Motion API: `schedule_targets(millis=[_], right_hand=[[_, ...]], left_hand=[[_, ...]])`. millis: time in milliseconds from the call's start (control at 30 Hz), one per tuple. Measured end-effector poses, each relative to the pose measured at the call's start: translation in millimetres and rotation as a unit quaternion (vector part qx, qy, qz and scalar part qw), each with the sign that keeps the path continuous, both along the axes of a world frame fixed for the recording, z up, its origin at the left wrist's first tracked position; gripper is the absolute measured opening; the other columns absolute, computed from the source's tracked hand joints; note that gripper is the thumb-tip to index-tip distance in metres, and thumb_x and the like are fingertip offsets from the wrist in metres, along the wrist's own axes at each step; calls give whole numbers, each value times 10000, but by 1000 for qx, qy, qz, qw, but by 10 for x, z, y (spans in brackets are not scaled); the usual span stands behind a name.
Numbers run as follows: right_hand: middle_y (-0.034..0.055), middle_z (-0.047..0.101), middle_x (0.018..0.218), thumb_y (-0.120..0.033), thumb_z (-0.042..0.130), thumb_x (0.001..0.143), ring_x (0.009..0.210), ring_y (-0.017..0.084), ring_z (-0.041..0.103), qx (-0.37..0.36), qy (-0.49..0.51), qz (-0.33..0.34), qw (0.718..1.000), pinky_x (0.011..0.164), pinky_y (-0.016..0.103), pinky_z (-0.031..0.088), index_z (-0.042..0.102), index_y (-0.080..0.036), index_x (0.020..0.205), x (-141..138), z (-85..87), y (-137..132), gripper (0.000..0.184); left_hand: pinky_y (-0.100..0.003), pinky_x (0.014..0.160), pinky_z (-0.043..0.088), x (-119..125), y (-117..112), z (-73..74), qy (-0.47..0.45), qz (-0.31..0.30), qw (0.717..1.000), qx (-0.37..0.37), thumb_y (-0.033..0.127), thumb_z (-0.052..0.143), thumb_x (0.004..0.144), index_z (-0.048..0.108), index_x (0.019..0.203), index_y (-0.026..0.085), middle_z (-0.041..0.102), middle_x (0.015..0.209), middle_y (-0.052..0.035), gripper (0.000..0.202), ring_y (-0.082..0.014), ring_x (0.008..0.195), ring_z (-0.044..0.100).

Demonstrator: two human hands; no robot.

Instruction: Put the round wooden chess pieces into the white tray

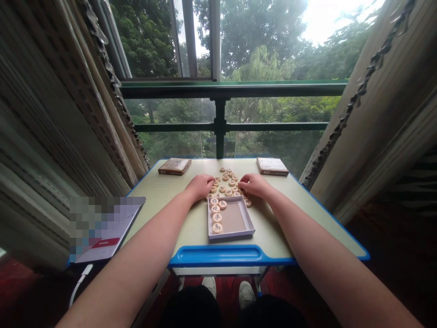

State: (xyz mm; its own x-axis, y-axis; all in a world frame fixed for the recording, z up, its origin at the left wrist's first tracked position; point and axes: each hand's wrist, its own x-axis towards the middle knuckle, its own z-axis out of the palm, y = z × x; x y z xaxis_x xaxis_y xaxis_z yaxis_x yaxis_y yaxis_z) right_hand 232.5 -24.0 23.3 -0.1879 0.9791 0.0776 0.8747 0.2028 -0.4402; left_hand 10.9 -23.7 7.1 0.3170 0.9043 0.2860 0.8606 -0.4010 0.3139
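Observation:
Round wooden Chinese chess pieces (pixel 226 177) lie loosely spread in the middle of the table. My left hand (pixel 200 187) is at the left side of this spread, fingers curled together with the tips beside the pieces. On the opposite side, my right hand (pixel 255 184) has thumb and fingers pinched low over other pieces. Whatever either hand grips is hidden by the fingers. Between my forearms sits a shallow white cardboard box (pixel 235 219). Inside it, several pieces with dark characters form a column (pixel 216 217) along the left wall, and one more piece (pixel 222 204) lies beside the column's top.
Two flat boxes, one at the back left (pixel 175 166) and one at the back right (pixel 272 166), rest on the table (pixel 164 209). A blue tray edge (pixel 218 255) runs along the front. A laptop-like device (pixel 109 232) with a white cable stands left. Behind are window railings (pixel 220 127).

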Motion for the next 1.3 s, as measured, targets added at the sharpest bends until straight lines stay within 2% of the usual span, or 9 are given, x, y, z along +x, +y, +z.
schedule_targets(millis=[333, 533, 633, 800, 1067, 1300], right_hand=[[41, 678, 749, -320, 565, 752, 575, 102, 571, 1, 5, -12, 1000, 501, 178, 364, 667, -155, 843, 7, 15, 1, 215], [39, 661, 652, -258, 488, 796, 504, 97, 541, 4, 9, -26, 1000, 511, 185, 375, 661, -137, 859, 10, 32, -10, 221], [49, 671, 697, -212, 473, 788, 534, 105, 552, 21, 12, -34, 999, 550, 194, 391, 667, -139, 851, 15, 27, 1, 217], [53, 682, 776, -189, 489, 771, 611, 118, 585, 19, 40, -41, 998, 604, 191, 416, 673, -151, 868, 29, 41, 0, 212], [48, 687, 781, -231, 528, 747, 578, 112, 579, 9, 37, -19, 999, 557, 186, 412, 678, -159, 889, 31, 18, 5, 219], [59, 675, 942, -228, 503, 750, 825, 155, 587, 54, -7, 12, 998, 699, 203, 410, 691, -175, 891, 5, 53, -22, 241]], left_hand=[[-268, 884, 418, -3, 7, 1, 6, -3, 1000, -3, 240, 406, 803, 668, 959, 203, 663, 1028, -46, 307, -188, 972, 576], [-272, 867, 427, -3, 4, -3, 12, -11, 1000, 7, 248, 393, 807, 663, 969, 191, 660, 1031, -60, 320, -194, 964, 583], [-283, 865, 430, -2, -5, 4, 12, -16, 1000, 11, 244, 387, 805, 665, 965, 182, 660, 1031, -69, 326, -202, 961, 585], [-261, 884, 422, 8, -30, 31, 3, -10, 1000, -5, 218, 412, 791, 664, 971, 203, 664, 1031, -39, 310, -178, 968, 581], [-255, 889, 422, -21, -20, 20, 0, -7, 1000, 8, 230, 415, 797, 656, 1000, 204, 658, 1046, -37, 316, -180, 971, 582], [-253, 867, 432, -50, 35, 14, -16, 21, 1000, -4, 87, 399, 754, 648, 1024, 167, 649, 1057, -68, 376, -177, 946, 591]])
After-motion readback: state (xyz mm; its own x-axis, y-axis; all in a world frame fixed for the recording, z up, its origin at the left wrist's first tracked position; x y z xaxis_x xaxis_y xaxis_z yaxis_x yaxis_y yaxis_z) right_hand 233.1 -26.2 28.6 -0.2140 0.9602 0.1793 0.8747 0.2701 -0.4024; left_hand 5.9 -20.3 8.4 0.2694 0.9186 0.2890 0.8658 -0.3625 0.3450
